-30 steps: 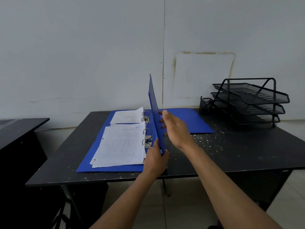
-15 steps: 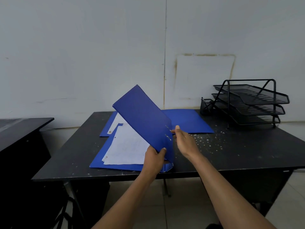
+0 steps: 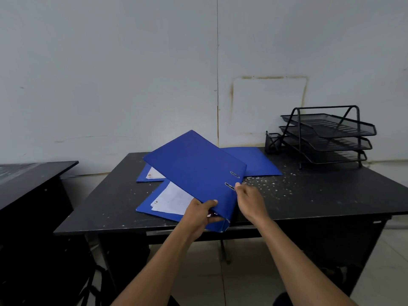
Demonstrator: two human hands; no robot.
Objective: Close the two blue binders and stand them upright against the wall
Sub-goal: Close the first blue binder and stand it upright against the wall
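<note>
Near the middle of the frame, at the front edge of the black table [image 3: 331,202], the near binder [image 3: 194,171] is half shut; its top cover slopes down over a stack of white papers [image 3: 174,198] that shows at the lower left of it; the left hand [image 3: 199,214] is pinched on the cover's near corner by the spine, thumb on top, and the right hand [image 3: 250,200] rests loose against the spine edge beside two metal slots, fingers not curled round anything that I can see; the hands sit close together but not touching. The second binder [image 3: 254,161] lies flat and open just behind, toward the wall [image 3: 132,74], partly hidden by the raised cover; a wire tray rack [image 3: 329,135] stands at the right. I would judge the covers stiff board, smooth and a little slick, and the loaded binder moderately heavy with its weight toward the rings; the loose cover will flap if lifted by one edge; best pressed shut first, then taken by the spine with the other hand steadying the open side, lest the papers shift or the thing tip when stood up.
</note>
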